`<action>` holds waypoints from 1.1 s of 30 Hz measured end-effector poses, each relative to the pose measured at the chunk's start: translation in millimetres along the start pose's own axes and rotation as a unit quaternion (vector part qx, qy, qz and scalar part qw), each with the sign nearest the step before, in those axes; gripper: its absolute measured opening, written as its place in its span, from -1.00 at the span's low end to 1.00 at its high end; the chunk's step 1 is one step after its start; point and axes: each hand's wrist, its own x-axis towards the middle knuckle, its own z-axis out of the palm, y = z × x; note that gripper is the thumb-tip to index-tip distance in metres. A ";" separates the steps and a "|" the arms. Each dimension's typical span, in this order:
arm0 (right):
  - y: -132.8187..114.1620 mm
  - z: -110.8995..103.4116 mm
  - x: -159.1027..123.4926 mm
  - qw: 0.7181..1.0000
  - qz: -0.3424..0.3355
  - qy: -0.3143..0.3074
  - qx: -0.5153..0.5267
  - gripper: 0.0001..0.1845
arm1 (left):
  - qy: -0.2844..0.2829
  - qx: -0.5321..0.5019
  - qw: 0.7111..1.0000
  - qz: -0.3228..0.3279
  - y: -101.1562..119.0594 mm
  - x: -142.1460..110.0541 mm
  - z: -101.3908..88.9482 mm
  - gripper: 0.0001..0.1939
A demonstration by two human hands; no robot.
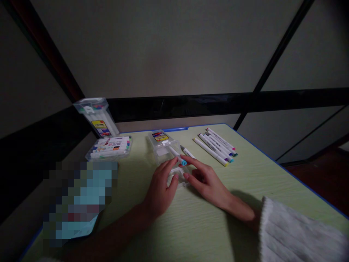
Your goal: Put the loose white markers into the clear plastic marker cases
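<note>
A white marker [177,154] with a light-blue end lies slanted at the mouth of a clear plastic case [161,149], its far part inside. My right hand [208,183] has its fingertips on the marker near the blue end, with the thumb lower, by the case's opened lid [178,177]. On the other side my left hand [161,187] curves close to the marker and the case mouth. Its thumb and forefinger are apart, and whether its fingertips touch the marker is hard to see. Just behind the right fingers lies a grey-tipped marker [188,151].
Several loose markers [215,145] lie side by side on the right of the green table [201,233]. At the back left stand a tall clear case of markers [100,118] and a flat marker pack [110,148]. A blurred-out device [84,203] rests at the left.
</note>
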 end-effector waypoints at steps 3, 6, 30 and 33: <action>0.9 0.0 -0.1 1.000 0.008 -0.007 0.003 -0.50 | -0.004 -0.001 1.000 -0.003 0.8 0.3 -0.3 -0.58; 3.4 0.6 -1.1 1.000 0.016 -0.010 0.022 -0.52 | -0.005 -0.001 1.000 -0.013 1.9 0.7 -0.4 -0.58; 4.7 0.6 -1.6 1.000 0.015 -0.015 0.003 -0.74 | -0.012 0.007 1.000 -0.009 2.2 2.1 -2.0 -0.56; 3.0 0.3 -0.6 1.000 0.018 -0.020 -0.009 -0.69 | -0.015 0.008 1.000 -0.011 1.9 1.6 -2.1 -0.56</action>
